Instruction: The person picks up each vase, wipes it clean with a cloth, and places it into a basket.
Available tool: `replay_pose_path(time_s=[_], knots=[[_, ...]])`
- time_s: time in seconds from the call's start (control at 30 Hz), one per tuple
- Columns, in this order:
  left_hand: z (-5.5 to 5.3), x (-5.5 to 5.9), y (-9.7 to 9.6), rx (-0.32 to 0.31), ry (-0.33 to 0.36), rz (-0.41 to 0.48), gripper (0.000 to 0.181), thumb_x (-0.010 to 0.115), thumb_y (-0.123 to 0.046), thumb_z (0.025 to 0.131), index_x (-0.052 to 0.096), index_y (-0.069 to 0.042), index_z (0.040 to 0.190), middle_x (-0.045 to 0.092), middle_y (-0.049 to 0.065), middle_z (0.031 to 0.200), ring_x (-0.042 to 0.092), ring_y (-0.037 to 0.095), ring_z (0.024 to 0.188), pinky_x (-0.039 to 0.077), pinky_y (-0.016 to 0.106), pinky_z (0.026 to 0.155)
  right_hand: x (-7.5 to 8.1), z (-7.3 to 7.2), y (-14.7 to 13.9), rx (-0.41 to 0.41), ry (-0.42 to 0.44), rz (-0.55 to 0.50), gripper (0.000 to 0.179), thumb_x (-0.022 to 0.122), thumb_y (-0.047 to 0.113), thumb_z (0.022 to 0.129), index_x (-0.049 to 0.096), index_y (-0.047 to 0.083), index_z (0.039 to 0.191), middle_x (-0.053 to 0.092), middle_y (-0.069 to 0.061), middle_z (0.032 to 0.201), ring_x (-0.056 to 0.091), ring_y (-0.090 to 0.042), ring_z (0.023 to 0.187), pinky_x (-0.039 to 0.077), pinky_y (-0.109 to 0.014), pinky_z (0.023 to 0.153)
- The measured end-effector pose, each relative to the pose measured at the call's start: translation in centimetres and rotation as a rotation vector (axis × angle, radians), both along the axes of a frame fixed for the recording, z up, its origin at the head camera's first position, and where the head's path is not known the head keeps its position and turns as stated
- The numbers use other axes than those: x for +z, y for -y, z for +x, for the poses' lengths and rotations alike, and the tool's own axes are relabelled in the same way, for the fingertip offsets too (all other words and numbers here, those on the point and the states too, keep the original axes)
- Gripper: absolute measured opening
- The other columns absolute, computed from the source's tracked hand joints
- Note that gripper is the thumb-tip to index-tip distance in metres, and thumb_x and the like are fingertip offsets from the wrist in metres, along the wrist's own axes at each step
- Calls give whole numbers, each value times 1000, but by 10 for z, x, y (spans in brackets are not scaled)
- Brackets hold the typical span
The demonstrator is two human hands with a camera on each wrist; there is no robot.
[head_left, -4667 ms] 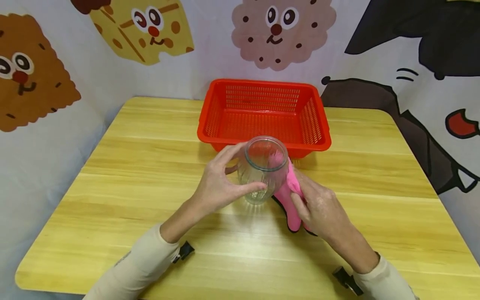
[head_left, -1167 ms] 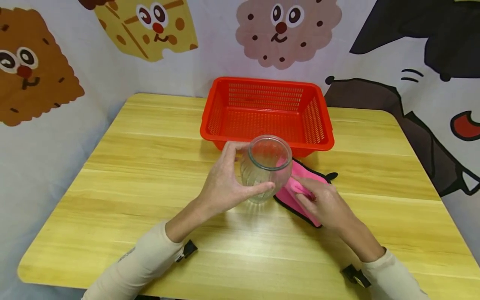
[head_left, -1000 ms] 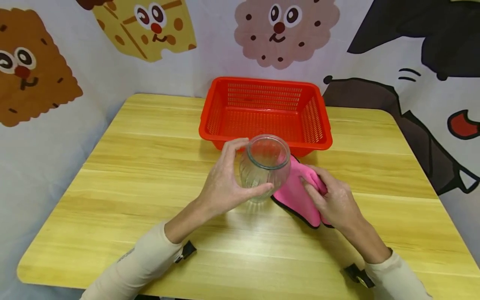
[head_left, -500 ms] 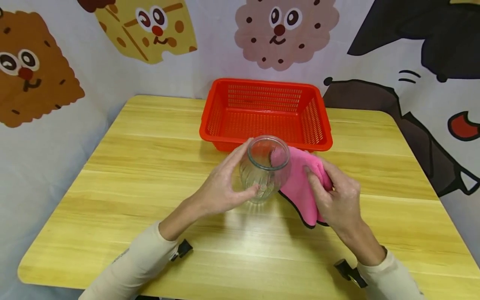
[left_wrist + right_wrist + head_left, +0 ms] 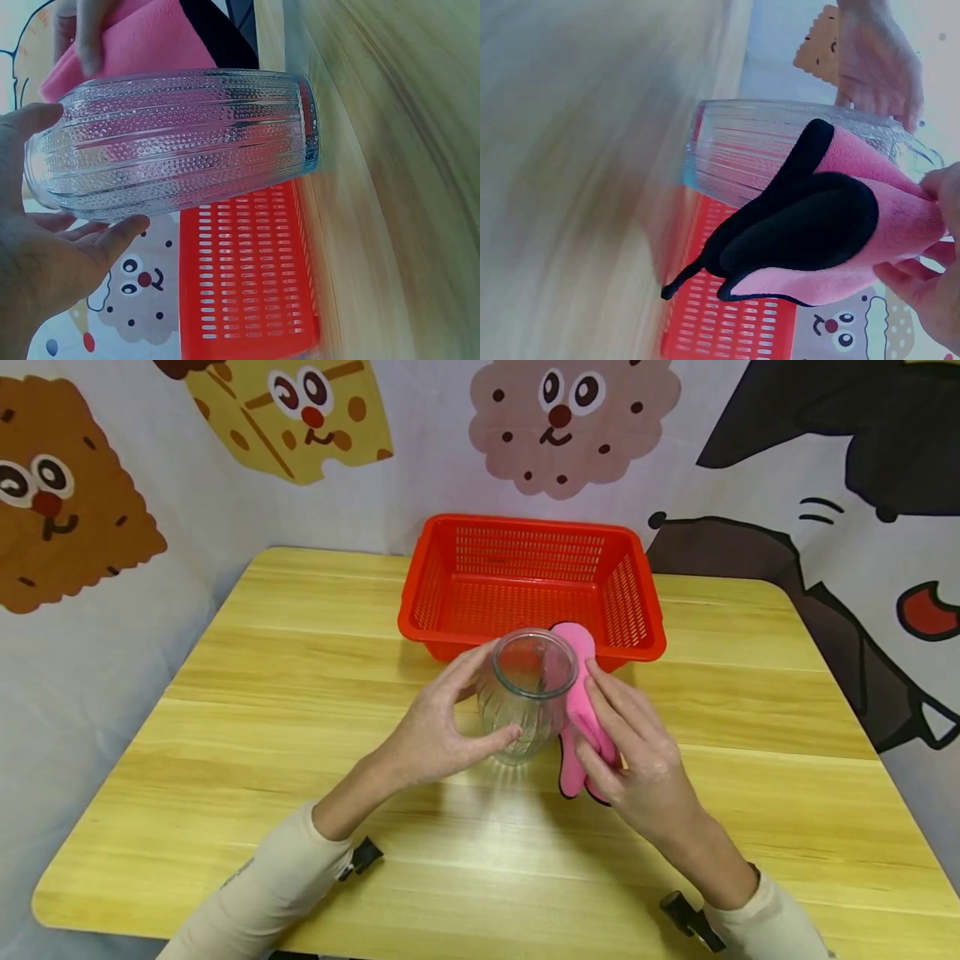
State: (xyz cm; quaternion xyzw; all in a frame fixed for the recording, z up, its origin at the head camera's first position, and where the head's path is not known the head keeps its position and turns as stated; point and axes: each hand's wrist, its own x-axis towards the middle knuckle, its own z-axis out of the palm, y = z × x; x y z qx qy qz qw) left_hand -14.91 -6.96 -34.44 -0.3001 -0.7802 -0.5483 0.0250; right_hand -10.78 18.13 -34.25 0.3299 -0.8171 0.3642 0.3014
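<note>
A clear ribbed glass vase [image 5: 517,718] stands upright, its base down at the table top and its round mouth facing up. My left hand [image 5: 435,731] grips it from the left, thumb on the near side and fingers round the far side. My right hand [image 5: 648,768] holds a folded pink cloth [image 5: 581,693] with black edging and presses it to the vase's right side, near the rim. In the right wrist view the cloth's black trim and a small black loop [image 5: 681,281] hang down. Raised dots cover the glass [image 5: 180,142] in the left wrist view.
Just behind the vase sits a red plastic basket [image 5: 525,602] with slotted walls and nothing in it. The light wood table [image 5: 247,760] reaches a cartoon-printed cloth backdrop [image 5: 420,435] at the back. Small black devices are strapped at both wrists.
My right hand has moved left, bringing the cloth, which was spread out right of the vase, folded up against its side. The left hand and the vase have barely moved.
</note>
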Motion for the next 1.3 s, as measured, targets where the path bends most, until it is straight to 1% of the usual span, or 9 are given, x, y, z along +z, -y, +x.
replay_pose_path(time_s=[0.13, 0.2, 0.37, 0.47, 0.6, 0.77, 0.9, 1.13, 1.3], knots=[[-1, 0, -1, 8, -6, 16, 88, 87, -18, 82, 40, -16, 157, 44, 5, 154, 49, 24, 133, 49, 39, 103, -3, 4, -2, -8, 25, 80, 50, 52, 13, 98, 51, -8, 144, 45, -22, 152, 48, -43, 133, 38, -33, 113], [-1, 0, -1, 10, -6, 21, 88, 87, -18, 82, 40, -16, 156, 45, 5, 153, 50, 24, 133, 50, 40, 102, -4, 5, -2, -11, 13, 103, 50, 48, 11, 99, 50, -9, 144, 43, -23, 153, 47, -43, 135, 37, -34, 113], [-1, 1, 0, 3, -1, 30, 88, 88, -18, 81, 42, -15, 155, 46, 5, 152, 50, 25, 132, 51, 42, 101, -4, 7, -2, -37, -43, 162, 46, 40, 16, 107, 50, -11, 143, 43, -26, 152, 48, -44, 133, 36, -34, 113], [0, 2, 0, 0, 7, 34, 88, 88, -18, 81, 42, -15, 155, 47, 5, 152, 51, 26, 132, 51, 42, 100, -5, 8, -2, -45, -54, 192, 47, 38, 18, 108, 50, -11, 143, 43, -26, 152, 49, -44, 132, 35, -33, 114], [-1, 1, 1, 10, 9, 38, 87, 89, -18, 80, 43, -15, 154, 48, 5, 150, 51, 26, 131, 53, 40, 99, -6, 10, -5, -57, -37, 220, 49, 36, 18, 108, 48, -10, 145, 43, -25, 153, 50, -42, 132, 34, -32, 113], [-2, 1, -1, 24, -13, 42, 86, 90, -19, 79, 45, -14, 153, 51, 6, 147, 53, 25, 129, 54, 37, 97, -9, 12, -10, -70, -5, 262, 50, 34, 20, 107, 45, -9, 147, 42, -22, 154, 50, -40, 132, 36, -34, 111], [-2, 1, -1, 31, -28, 44, 86, 90, -19, 78, 46, -14, 152, 53, 6, 145, 54, 24, 128, 55, 35, 95, -11, 12, -13, -66, 5, 275, 51, 34, 20, 108, 44, -9, 148, 41, -22, 155, 50, -40, 133, 36, -35, 112], [-3, -1, -1, 34, -31, 40, 87, 91, -20, 77, 47, -15, 152, 54, 5, 143, 54, 22, 127, 56, 36, 93, -13, 11, -13, -57, -22, 253, 48, 37, 20, 108, 48, -10, 145, 45, -24, 152, 54, -42, 129, 34, -31, 112], [-4, -1, 0, 37, -32, 37, 87, 92, -21, 77, 47, -15, 151, 55, 5, 141, 54, 20, 126, 56, 36, 92, -15, 11, -15, -49, -26, 248, 48, 37, 19, 108, 49, -12, 143, 46, -25, 150, 54, -42, 128, 35, -32, 112]])
